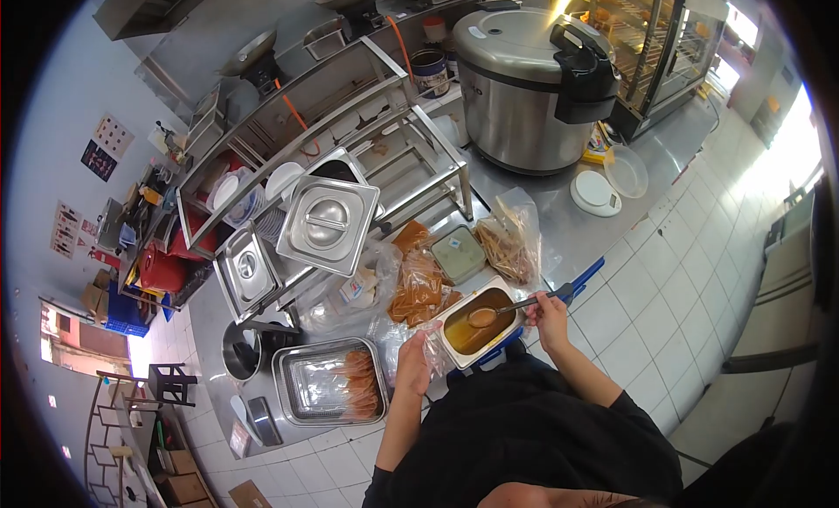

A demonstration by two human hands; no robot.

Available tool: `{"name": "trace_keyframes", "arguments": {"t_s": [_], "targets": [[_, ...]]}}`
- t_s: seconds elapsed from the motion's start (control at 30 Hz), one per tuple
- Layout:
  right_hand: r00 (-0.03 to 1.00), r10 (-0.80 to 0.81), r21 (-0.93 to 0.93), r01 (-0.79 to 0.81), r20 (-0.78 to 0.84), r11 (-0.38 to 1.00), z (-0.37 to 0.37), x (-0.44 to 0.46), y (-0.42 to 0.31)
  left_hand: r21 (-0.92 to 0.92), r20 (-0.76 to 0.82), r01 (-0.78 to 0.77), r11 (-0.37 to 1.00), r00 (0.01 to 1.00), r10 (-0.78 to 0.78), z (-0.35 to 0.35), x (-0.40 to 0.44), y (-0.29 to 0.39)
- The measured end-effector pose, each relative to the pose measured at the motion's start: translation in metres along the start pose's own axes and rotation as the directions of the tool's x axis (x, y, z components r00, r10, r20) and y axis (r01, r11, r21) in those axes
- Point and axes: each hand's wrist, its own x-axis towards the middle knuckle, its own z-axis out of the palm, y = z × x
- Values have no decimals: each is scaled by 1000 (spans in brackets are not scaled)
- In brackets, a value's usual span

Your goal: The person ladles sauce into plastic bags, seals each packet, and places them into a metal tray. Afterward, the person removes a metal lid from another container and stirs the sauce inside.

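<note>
My right hand (549, 321) is closed round the dark handle of a ladle (481, 317). The ladle's bowl sits in a rectangular metal pan (458, 355) of yellow-brown liquid, close in front of my body. To the left of the pan, my left hand (413, 365) pinches a clear plastic bag (434, 354); its contents are hard to make out. Just beyond lie plastic bags of orange-brown sauce (418, 285), a square tub with a greenish lid (458, 255) and a bag of thin brown sticks (516, 253).
A wire-lined tray (301, 394) holds a row of filled orange-brown bags (359, 385) at left. Lidded steel pans (328, 224) stand on a metal rack. A large rice cooker (533, 93), a white scale (596, 193) and a glass warming cabinet (651, 49) occupy the far right.
</note>
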Motion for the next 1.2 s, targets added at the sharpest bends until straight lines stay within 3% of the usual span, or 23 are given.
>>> {"name": "trace_keyframes", "arguments": {"t_s": [0.1,0.2,0.33,0.57,0.63,0.67,0.7,0.73,0.77,0.8,0.87,0.93,1.0,1.03,1.1,1.2], "targets": [[999,-30,-37,31,13,999,8,-2,-13,-73,-59,46,996,997,-51,-11,0,-20],[996,-69,-58,72,57,996,15,-7,-28,-137,-14,63,989,998,-65,-22,3,-35],[981,-159,-44,164,113,985,26,-5,-38,-126,-95,70,990,992,-82,-16,-1,-24],[959,-217,71,208,180,976,58,-9,-78,7,-123,-267,964,956,266,15,-12,27],[954,-227,80,216,196,973,66,-12,-92,280,34,-477,833,872,489,25,-14,33],[950,-235,92,220,208,971,70,-14,-99,276,33,-482,832,870,493,33,-15,34],[942,-251,90,237,222,967,73,-15,-105,390,110,-537,748,833,542,42,-16,36],[940,-256,90,242,226,966,75,-14,-108,490,194,-587,644,794,576,52,-18,42],[941,-255,93,240,221,966,76,-14,-111,736,289,-548,397,785,548,60,-24,53],[942,-255,97,239,217,966,76,-14,-114,733,293,-554,395,781,552,62,-22,53],[941,-264,89,251,211,964,78,-15,-118,833,478,-550,-64,655,585,66,-17,50],[942,-268,80,257,202,963,78,-17,-121,837,480,-544,-65,672,564,67,-12,41],[936,-268,92,253,228,963,79,-19,-124,818,544,-547,-177,638,544,71,-11,35],[936,-269,90,255,229,963,80,-21,-125,818,544,-548,-176,637,546,73,-9,32],[936,-265,98,249,229,964,83,-24,-127,800,517,-599,26,711,476,76,-6,26],[927,-290,82,278,236,957,83,-26,-126,800,469,-587,126,741,480,83,-5,19]]}}
